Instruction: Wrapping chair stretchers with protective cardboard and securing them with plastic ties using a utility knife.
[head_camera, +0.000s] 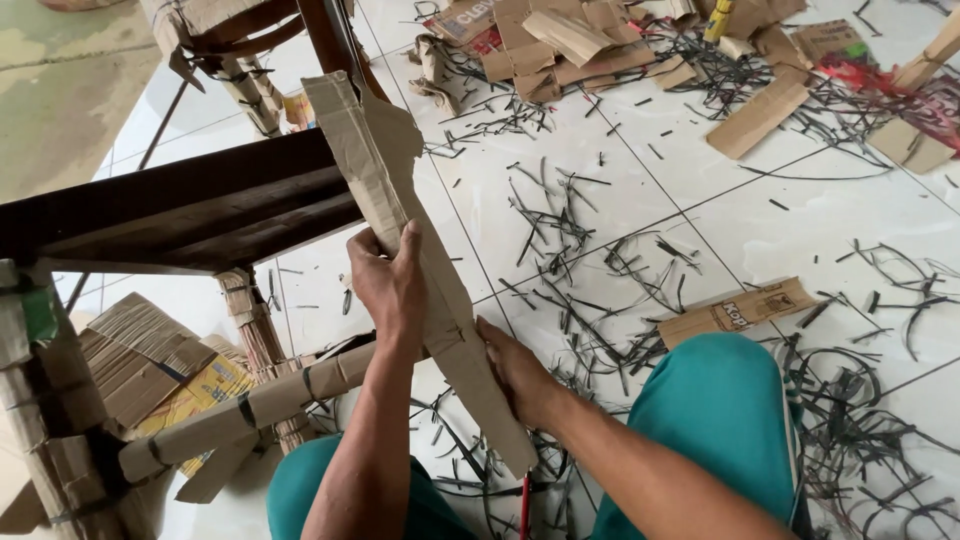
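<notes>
A long folded cardboard strip (420, 270) is being wrapped against the dark wooden chair rail (190, 205), gripped by curled left hand (390, 285) fingers, right hand (515, 370) fingers hidden, cannot tell; firm holding needed next.

One head-worn camera looks steeply down, close over the person's forearms, onto the white tiled floor (700, 200) ahead.

Right hand's (515, 370) fingers behind cardboard strip (420, 260)
</notes>
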